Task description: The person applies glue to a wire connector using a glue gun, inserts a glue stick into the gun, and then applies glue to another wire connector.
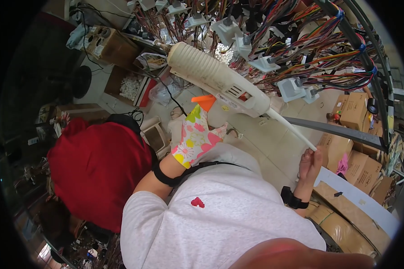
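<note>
— While the left hand [196, 136], in its flowered glove, is gripping the handle, where is the glue gun [220, 83] sitting?

— It is lying across the middle of the view, its ribbed cream body pointing up toward eleven o'clock and its nozzle running down toward four o'clock. The gloved fingers are closing around the grip just under the orange trigger [205, 101].

— And the right hand [310, 163]?

— It is reaching up at about four o'clock from the gun, bare, with its fingers pinching together on the tip of the white glue stick [294, 130] that is sticking out of the gun. A dark band is wrapping each wrist.

— What is hanging above them?

— Bundles of coloured wires [309, 45] are spreading across the top from twelve to two o'clock, and pale plastic connectors [292, 87] are dangling among them, one just beside the gun's barrel.

— Anything lower down?

— A red cushion [98, 166] is sitting at nine o'clock, beside the person's white shirt [220, 224]. Cardboard boxes [359, 168] are stacking up at three o'clock, with more flattened cardboard lying below them toward four. At ten o'clock an open box of small white parts [131, 87] is resting on the floor, and a black cable [168, 92] is trailing from the gun past it.
</note>
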### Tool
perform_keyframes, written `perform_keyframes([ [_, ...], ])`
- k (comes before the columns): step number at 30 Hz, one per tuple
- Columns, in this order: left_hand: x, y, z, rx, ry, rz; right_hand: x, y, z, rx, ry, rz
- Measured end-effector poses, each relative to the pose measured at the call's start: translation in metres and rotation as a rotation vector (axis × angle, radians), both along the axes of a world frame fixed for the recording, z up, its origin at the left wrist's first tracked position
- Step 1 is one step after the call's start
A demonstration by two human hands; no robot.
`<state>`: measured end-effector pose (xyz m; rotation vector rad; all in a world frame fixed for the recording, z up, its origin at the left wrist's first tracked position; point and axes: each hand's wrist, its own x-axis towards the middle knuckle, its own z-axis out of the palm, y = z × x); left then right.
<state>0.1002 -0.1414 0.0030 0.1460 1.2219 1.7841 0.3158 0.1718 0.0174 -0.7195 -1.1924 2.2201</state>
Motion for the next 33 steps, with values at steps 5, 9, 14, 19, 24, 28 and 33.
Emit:
perform_keyframes([
  [5, 0.008, 0.011, -0.015, 0.187, -0.180, 0.211, -0.001, -0.006, 0.002, -0.144, 0.246, 0.061],
  [9, 0.002, 0.052, 0.044, -0.313, 0.641, -0.141, -0.029, -0.040, 0.014, 0.160, 0.191, 0.272],
  [14, 0.037, 0.088, 0.026, -0.088, 0.942, -0.483, -0.047, -0.084, 0.030, 0.518, -0.023, 0.373],
  [19, 0.048, 0.134, 0.029, 0.360, 1.070, -0.603, -0.028, -0.083, 0.039, 0.438, -0.170, 0.100],
  [24, 0.050, 0.177, 0.008, 0.094, 0.307, -0.778, -0.008, -0.058, 0.038, 0.385, -0.003, -0.191],
  [28, 0.051, 0.227, -0.034, 0.376, -0.205, -0.252, 0.011, -0.043, 0.033, 0.286, -0.033, -0.250],
  [33, 0.042, 0.266, -0.041, 0.613, -0.496, -0.017, 0.018, -0.031, 0.018, 0.257, -0.005, -0.256],
])
